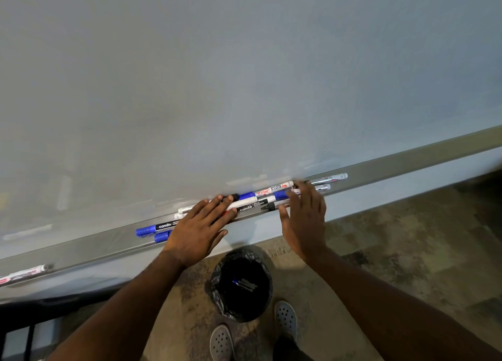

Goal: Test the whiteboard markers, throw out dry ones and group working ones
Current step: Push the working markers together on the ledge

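Observation:
Several whiteboard markers (252, 202) with blue, black and red caps lie bunched on the metal tray (103, 242) under the whiteboard (244, 75). My left hand (199, 229) lies flat on the left part of the bunch, its straight fingers pressing on the markers. My right hand (305, 216) rests with spread, straight fingers on the right end of the bunch. Two blue-capped markers (156, 229) stick out left of my left hand. Two white markers (330, 180) lie just right of my right hand. One more marker (25, 273) lies apart at the tray's far left.
A round bin (241, 282) with a black liner stands on the floor below the tray, between my arms; a few markers lie in it. My two grey shoes (285, 318) stand right behind the bin. A dark piece of furniture sits at the lower left.

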Demonstrator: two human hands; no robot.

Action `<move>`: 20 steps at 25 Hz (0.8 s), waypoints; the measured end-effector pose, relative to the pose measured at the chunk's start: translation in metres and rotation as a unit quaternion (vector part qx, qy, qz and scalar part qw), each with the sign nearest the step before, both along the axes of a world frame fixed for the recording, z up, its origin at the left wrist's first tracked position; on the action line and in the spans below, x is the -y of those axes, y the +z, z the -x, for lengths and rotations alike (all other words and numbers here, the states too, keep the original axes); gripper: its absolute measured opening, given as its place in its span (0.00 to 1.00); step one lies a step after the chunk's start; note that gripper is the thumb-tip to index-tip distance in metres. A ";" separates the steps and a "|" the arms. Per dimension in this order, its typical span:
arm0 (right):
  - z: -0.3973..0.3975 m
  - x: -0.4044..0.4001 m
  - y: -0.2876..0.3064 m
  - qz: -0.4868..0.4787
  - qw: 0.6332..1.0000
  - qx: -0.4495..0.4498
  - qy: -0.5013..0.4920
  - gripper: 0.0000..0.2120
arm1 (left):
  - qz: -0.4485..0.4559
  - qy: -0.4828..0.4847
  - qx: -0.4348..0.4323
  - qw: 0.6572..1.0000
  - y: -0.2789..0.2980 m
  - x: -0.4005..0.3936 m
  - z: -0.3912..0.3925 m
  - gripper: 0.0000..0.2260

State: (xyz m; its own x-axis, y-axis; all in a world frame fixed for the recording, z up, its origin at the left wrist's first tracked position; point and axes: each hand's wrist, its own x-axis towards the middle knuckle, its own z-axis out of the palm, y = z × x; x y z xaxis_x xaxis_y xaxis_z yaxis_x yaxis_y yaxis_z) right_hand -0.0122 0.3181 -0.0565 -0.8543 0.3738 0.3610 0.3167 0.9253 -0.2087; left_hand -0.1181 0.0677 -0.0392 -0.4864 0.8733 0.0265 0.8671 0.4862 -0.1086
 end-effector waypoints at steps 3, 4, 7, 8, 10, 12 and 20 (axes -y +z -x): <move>-0.008 -0.014 0.004 -0.071 0.991 0.033 0.106 0.19 | -0.016 0.029 0.004 0.999 -0.001 -0.005 -0.007 0.24; -0.007 -0.019 0.007 -0.077 0.988 0.050 0.124 0.18 | -0.020 0.038 0.007 0.999 -0.002 -0.008 -0.010 0.24; 0.001 -0.035 0.013 -0.102 0.975 0.087 0.176 0.19 | -0.029 0.063 0.017 0.997 -0.006 -0.017 -0.021 0.24; 0.005 -0.040 0.017 -0.108 0.970 0.091 0.196 0.19 | -0.030 0.073 0.020 0.997 -0.006 -0.020 -0.024 0.24; 0.011 -0.049 0.024 -0.109 0.961 0.086 0.239 0.16 | -0.030 0.089 0.024 0.995 -0.007 -0.025 -0.029 0.25; 0.016 -0.054 0.028 -0.107 0.953 0.080 0.271 0.15 | -0.027 0.100 0.026 0.994 -0.007 -0.029 -0.033 0.26; 0.017 -0.064 0.021 -0.070 0.949 0.056 0.301 0.14 | -0.001 0.131 0.017 0.991 -0.009 -0.025 -0.039 0.27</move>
